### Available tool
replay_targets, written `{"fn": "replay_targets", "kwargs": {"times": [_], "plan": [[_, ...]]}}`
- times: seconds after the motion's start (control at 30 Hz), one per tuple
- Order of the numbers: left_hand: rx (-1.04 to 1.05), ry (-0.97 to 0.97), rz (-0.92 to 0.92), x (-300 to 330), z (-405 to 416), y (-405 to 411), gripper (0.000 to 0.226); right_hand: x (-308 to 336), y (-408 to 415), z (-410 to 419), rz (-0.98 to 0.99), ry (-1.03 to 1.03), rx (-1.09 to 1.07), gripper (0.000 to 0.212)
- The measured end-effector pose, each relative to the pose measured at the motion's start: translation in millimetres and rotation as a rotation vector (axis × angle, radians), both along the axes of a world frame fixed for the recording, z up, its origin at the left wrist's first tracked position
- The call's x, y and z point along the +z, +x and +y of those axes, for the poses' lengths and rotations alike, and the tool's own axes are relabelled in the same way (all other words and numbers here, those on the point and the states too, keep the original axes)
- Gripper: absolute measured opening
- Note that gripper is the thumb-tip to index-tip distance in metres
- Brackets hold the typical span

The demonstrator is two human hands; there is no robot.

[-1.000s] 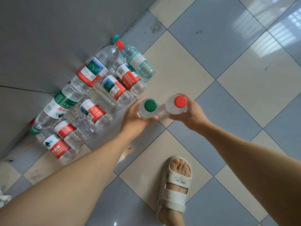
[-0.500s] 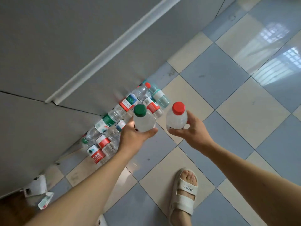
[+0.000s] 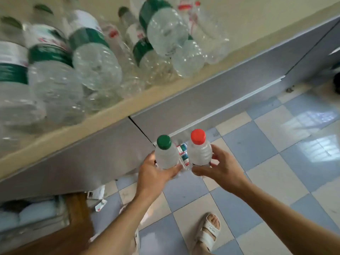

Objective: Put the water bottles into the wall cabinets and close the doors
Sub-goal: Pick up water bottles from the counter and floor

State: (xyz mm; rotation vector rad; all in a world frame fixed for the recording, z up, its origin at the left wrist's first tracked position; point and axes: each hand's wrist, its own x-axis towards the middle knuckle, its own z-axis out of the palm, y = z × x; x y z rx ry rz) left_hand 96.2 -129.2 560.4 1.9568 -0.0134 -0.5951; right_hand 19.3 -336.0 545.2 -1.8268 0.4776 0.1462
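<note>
My left hand [image 3: 153, 172] grips a clear bottle with a green cap [image 3: 165, 153], held upright. Beside it my right hand [image 3: 222, 169] grips a clear bottle with a red cap [image 3: 199, 149], also upright. Both bottles hang in mid-air in front of grey lower cabinet doors [image 3: 211, 100]. Above them a beige cabinet shelf [image 3: 117, 115] holds several water bottles [image 3: 95, 65] lying on their sides, bottoms toward me, blurred. A few bottles on the floor [image 3: 183, 153] peek out between the two held ones.
The floor is checkered blue and cream tile [image 3: 276, 162]. My sandalled foot [image 3: 207, 232] stands at the bottom centre. Scraps of paper [image 3: 99, 201] lie by the cabinet base. A brown wooden piece [image 3: 73, 223] and pale items sit at the lower left.
Both hands have lifted the two bottles up from the floor. My view has risen, so the shelf with the stored bottles has come into sight and the floor pile has dropped away.
</note>
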Motion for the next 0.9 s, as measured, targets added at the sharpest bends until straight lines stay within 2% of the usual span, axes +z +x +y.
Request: {"fn": "replay_targets", "kwargs": {"times": [0.13, 0.37, 0.63, 0.8, 0.9], "plan": [[0.117, -0.037, -0.042, 86.0, 34.0, 0.1, 0.043, 93.4, 22.9, 23.6, -0.019, 0.002, 0.112, 0.053], [0.299, -0.096, -0.113, 197.2, 118.5, 9.8, 0.067, 219.6, 55.7, 89.4, -0.092, 0.002, 0.254, 0.042], [0.369, -0.222, -0.315, 309.6, 213.1, 85.6, 0.043, 333.0, 135.9, 190.7, -0.283, -0.01, 0.261, 0.043], [0.391, -0.251, -0.433, 392.6, 260.1, 136.6, 0.05, 408.5, 186.9, 245.2, -0.417, 0.011, 0.237, 0.06], [0.395, -0.242, -0.521, 440.8, 281.4, 160.7, 0.071, 449.9, 212.5, 265.1, -0.485, 0.06, 0.235, 0.062]]}}
